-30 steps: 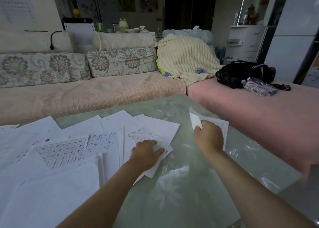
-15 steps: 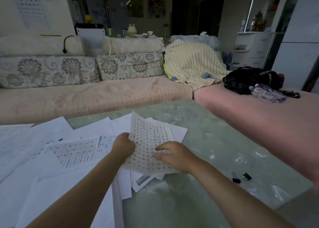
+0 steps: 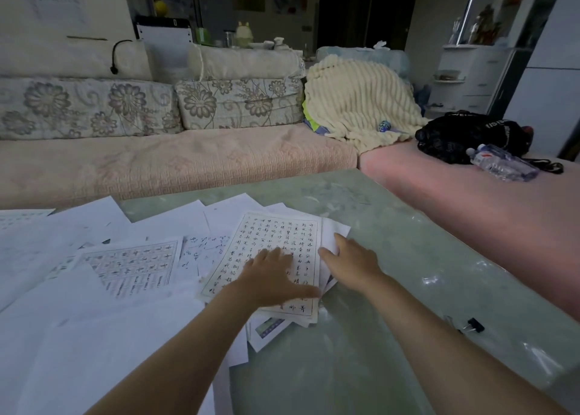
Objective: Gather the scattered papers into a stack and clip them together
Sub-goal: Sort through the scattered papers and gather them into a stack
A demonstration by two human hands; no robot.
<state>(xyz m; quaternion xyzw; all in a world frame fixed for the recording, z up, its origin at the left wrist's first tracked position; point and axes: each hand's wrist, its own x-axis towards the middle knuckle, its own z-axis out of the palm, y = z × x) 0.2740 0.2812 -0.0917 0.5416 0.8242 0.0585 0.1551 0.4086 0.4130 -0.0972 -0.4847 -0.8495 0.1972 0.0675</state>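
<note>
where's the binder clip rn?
Head view: the small black binder clip lies on the green glass table near its right edge, just right of the right forearm.

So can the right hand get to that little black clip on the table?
Probably yes. The black binder clip lies uncovered on the green tabletop, off to the right of the right hand and nearer the person. That hand rests open on the papers, holding nothing.

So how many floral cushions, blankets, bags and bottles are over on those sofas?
Floral cushions: 2
Cream blanket: 1
Black bag: 1
Water bottle: 1
Total: 5
</note>
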